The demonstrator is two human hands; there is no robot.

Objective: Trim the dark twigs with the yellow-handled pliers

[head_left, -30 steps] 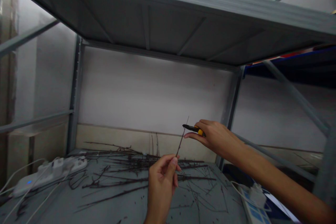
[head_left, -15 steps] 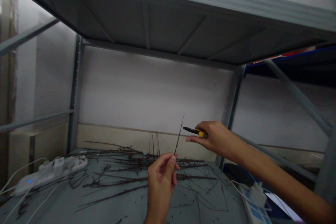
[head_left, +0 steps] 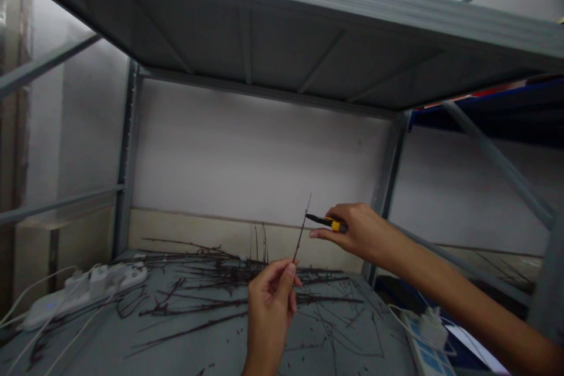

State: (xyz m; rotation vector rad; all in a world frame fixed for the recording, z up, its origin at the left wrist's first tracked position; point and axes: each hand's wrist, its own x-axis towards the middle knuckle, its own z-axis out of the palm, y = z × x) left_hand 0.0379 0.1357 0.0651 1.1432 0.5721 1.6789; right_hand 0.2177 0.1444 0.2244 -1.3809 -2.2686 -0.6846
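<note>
My left hand [head_left: 274, 302] pinches the lower end of a thin dark twig [head_left: 300, 237] between thumb and fingers. The twig points up and leans slightly right, with small knobs along it and a fine tip. To its right, my right hand [head_left: 352, 225] is closed around pruning shears [head_left: 328, 221] with black blades and yellow-and-black handles. The tip of the blades is at the twig's upper part; whether they touch it I cannot tell. Behind my left hand, many dark twigs [head_left: 198, 307] lie in a loose heap on the grey shelf surface [head_left: 211, 358].
A white power strip [head_left: 88, 296] with plugs and cables lies at the left. Another power strip [head_left: 425, 346] with a plug is at the lower right. Overhead hangs a grey metal shelf [head_left: 273, 35], held by uprights [head_left: 127, 158]. Small twig bits are scattered in front.
The shears in my right hand have moved slightly left, bringing the blade tip to the twig. My left hand holds the twig almost still.
</note>
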